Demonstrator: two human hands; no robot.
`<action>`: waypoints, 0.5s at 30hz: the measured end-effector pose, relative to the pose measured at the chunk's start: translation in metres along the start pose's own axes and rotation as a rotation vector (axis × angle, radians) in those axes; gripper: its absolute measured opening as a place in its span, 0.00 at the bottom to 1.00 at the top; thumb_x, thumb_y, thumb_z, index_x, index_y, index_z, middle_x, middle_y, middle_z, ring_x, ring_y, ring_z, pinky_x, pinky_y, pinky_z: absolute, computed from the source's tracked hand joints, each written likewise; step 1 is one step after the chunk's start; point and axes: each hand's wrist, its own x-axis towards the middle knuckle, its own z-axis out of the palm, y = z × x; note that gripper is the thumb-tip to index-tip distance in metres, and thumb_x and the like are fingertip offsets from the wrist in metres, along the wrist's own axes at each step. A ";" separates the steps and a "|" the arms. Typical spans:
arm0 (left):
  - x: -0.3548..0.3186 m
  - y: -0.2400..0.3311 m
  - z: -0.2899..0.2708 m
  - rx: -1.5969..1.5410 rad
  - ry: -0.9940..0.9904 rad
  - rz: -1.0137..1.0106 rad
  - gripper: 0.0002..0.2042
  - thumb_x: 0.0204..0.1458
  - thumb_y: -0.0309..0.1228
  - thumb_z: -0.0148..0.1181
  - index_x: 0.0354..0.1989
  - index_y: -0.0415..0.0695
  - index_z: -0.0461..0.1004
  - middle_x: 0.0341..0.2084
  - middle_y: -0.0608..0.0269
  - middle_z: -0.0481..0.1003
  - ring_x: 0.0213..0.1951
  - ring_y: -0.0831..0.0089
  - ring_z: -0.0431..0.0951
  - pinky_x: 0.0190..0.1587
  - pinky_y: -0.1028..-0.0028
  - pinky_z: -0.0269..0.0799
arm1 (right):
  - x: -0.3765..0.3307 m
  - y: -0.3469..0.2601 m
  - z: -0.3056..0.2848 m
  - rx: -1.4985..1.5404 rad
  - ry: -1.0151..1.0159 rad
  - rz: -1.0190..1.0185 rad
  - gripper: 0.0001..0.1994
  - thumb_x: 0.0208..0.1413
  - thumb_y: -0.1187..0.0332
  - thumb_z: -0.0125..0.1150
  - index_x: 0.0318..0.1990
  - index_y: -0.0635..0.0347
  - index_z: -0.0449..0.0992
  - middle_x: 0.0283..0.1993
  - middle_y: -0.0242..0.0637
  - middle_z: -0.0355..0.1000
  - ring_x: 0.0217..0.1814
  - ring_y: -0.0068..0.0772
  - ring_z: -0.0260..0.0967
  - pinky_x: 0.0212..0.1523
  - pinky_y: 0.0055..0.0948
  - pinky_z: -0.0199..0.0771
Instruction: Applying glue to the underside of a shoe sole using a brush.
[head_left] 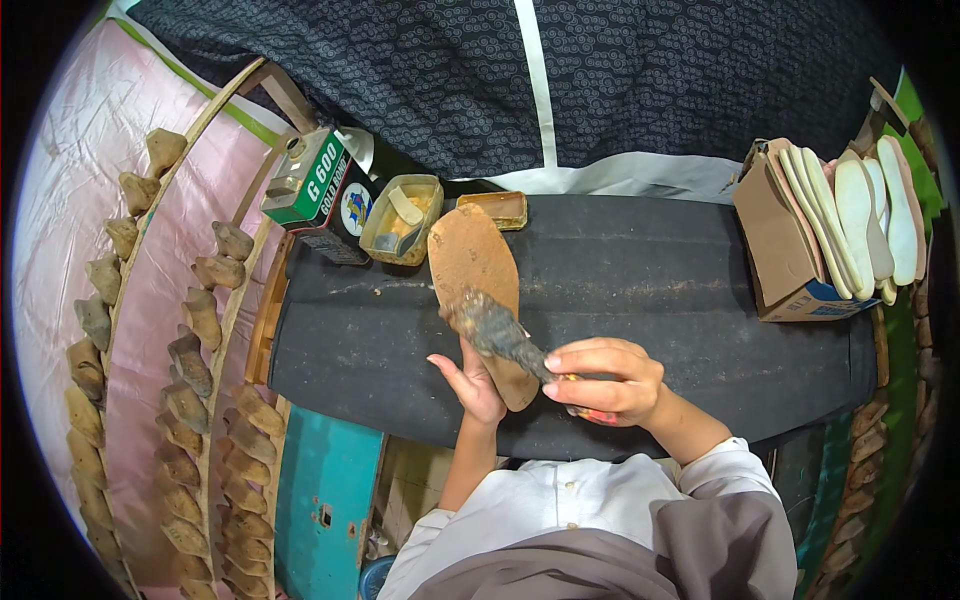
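A tan shoe insole board [475, 250] rests on my left hand [478, 390], its toe end pointing away from me. The left thumb sticks out to the side, while the other fingers are hidden beneath the board. My right hand [612, 380] pinches a glue brush [505, 335] between thumb and fingers. Dark, crusted matter coats the brush, and its head lies over the middle of the board. Part of a red and yellow handle shows below the right fingers.
At the back left of the black-covered table [630, 270] stand a green and black metal can [325, 195], a crusted tub [402, 245] with spatulas and a shallow tray [510, 210]. A cardboard box [785, 250] of insoles sits at right. Racks of shoe lasts [190, 370] flank the table.
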 end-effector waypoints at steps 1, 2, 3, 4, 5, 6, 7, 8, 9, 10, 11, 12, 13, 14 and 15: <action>-0.001 0.002 0.005 0.046 0.007 0.010 0.47 0.44 0.70 0.11 0.58 0.44 0.55 0.40 0.52 0.68 0.40 0.64 0.71 0.41 0.67 0.69 | 0.003 0.003 0.002 -0.032 -0.012 -0.012 0.13 0.37 0.73 0.64 0.35 0.59 0.77 0.38 0.39 0.72 0.34 0.38 0.74 0.34 0.28 0.76; -0.002 0.004 0.008 0.091 0.015 0.020 0.48 0.43 0.71 0.10 0.61 0.45 0.52 0.42 0.52 0.68 0.45 0.67 0.68 0.47 0.69 0.65 | 0.004 0.005 0.003 -0.063 -0.024 -0.023 0.13 0.38 0.73 0.65 0.35 0.59 0.77 0.39 0.39 0.72 0.35 0.38 0.74 0.36 0.28 0.77; 0.000 0.002 0.007 0.092 0.015 0.019 0.48 0.43 0.71 0.10 0.61 0.45 0.52 0.42 0.52 0.68 0.45 0.67 0.68 0.47 0.69 0.65 | 0.004 0.007 0.004 -0.047 -0.048 -0.022 0.13 0.37 0.73 0.65 0.35 0.59 0.77 0.39 0.40 0.71 0.35 0.37 0.74 0.36 0.29 0.77; 0.001 -0.001 0.004 0.124 0.034 0.049 0.48 0.42 0.72 0.11 0.58 0.43 0.55 0.39 0.53 0.69 0.40 0.65 0.71 0.42 0.67 0.68 | 0.002 0.007 0.004 -0.045 -0.049 -0.023 0.13 0.37 0.73 0.65 0.35 0.59 0.77 0.39 0.40 0.71 0.35 0.37 0.74 0.36 0.29 0.77; 0.002 -0.001 0.003 0.156 0.054 0.079 0.49 0.42 0.73 0.13 0.55 0.42 0.59 0.37 0.54 0.69 0.35 0.62 0.73 0.37 0.65 0.72 | -0.001 0.005 0.004 -0.039 -0.080 -0.015 0.13 0.37 0.74 0.64 0.35 0.59 0.77 0.39 0.40 0.72 0.35 0.37 0.73 0.36 0.29 0.77; 0.002 0.001 0.002 0.156 0.056 0.081 0.49 0.42 0.73 0.13 0.55 0.42 0.59 0.37 0.54 0.69 0.35 0.62 0.73 0.37 0.65 0.72 | -0.003 0.003 0.004 -0.033 -0.112 -0.008 0.12 0.37 0.74 0.64 0.35 0.58 0.77 0.38 0.40 0.72 0.34 0.37 0.73 0.35 0.29 0.77; 0.002 0.004 -0.001 0.082 -0.040 0.042 0.49 0.40 0.73 0.14 0.53 0.41 0.59 0.37 0.54 0.69 0.34 0.62 0.74 0.35 0.65 0.72 | -0.001 0.001 0.003 -0.016 -0.103 -0.025 0.12 0.37 0.75 0.64 0.34 0.59 0.77 0.37 0.40 0.72 0.32 0.36 0.73 0.34 0.28 0.77; 0.002 0.006 -0.003 0.008 -0.136 0.003 0.50 0.39 0.74 0.14 0.52 0.40 0.60 0.36 0.54 0.69 0.33 0.62 0.74 0.33 0.65 0.72 | -0.004 0.000 0.002 -0.012 -0.105 -0.026 0.12 0.37 0.75 0.64 0.34 0.59 0.77 0.37 0.40 0.72 0.32 0.36 0.73 0.34 0.28 0.77; 0.003 0.003 -0.007 0.010 -0.105 -0.008 0.52 0.37 0.74 0.10 0.51 0.38 0.58 0.37 0.52 0.69 0.26 0.61 0.75 0.28 0.67 0.74 | -0.006 -0.001 0.002 0.004 -0.117 -0.004 0.12 0.37 0.75 0.64 0.34 0.60 0.77 0.37 0.40 0.72 0.31 0.36 0.73 0.33 0.28 0.77; 0.003 0.004 -0.007 0.010 -0.104 -0.008 0.52 0.37 0.74 0.10 0.51 0.38 0.58 0.37 0.52 0.69 0.26 0.61 0.75 0.28 0.67 0.74 | -0.008 -0.002 0.001 0.017 -0.128 0.021 0.12 0.37 0.75 0.64 0.34 0.61 0.77 0.36 0.39 0.73 0.31 0.35 0.73 0.33 0.27 0.77; 0.002 0.004 -0.007 -0.047 -0.122 -0.011 0.52 0.37 0.75 0.11 0.51 0.39 0.59 0.36 0.53 0.69 0.29 0.62 0.74 0.30 0.66 0.73 | -0.009 -0.001 0.000 0.038 -0.118 0.034 0.12 0.37 0.76 0.63 0.34 0.62 0.76 0.36 0.40 0.73 0.31 0.36 0.74 0.35 0.28 0.77; 0.002 0.005 -0.006 -0.103 -0.140 -0.015 0.51 0.38 0.75 0.13 0.51 0.39 0.60 0.36 0.54 0.70 0.33 0.63 0.74 0.32 0.65 0.72 | -0.009 -0.001 0.001 0.039 -0.118 0.035 0.12 0.37 0.76 0.63 0.34 0.62 0.76 0.36 0.40 0.73 0.31 0.36 0.74 0.35 0.28 0.77; 0.001 0.005 -0.003 -0.103 -0.141 -0.017 0.51 0.38 0.75 0.13 0.51 0.39 0.60 0.36 0.54 0.70 0.33 0.63 0.74 0.32 0.65 0.72 | -0.007 0.000 0.003 0.036 -0.084 0.046 0.12 0.37 0.75 0.63 0.34 0.62 0.76 0.36 0.41 0.73 0.32 0.37 0.74 0.35 0.29 0.77; 0.000 0.006 0.002 0.028 -0.084 0.002 0.51 0.38 0.75 0.13 0.51 0.40 0.60 0.36 0.54 0.70 0.33 0.63 0.74 0.34 0.66 0.72 | -0.006 0.001 0.005 0.032 -0.051 0.056 0.12 0.38 0.75 0.63 0.35 0.62 0.77 0.37 0.41 0.73 0.33 0.37 0.74 0.36 0.29 0.77; -0.001 0.006 0.005 0.159 -0.027 0.020 0.51 0.38 0.75 0.12 0.51 0.40 0.60 0.37 0.54 0.70 0.34 0.63 0.74 0.35 0.66 0.71 | -0.007 0.003 0.007 0.023 -0.030 0.042 0.13 0.37 0.75 0.63 0.35 0.62 0.76 0.38 0.42 0.73 0.36 0.39 0.74 0.37 0.30 0.77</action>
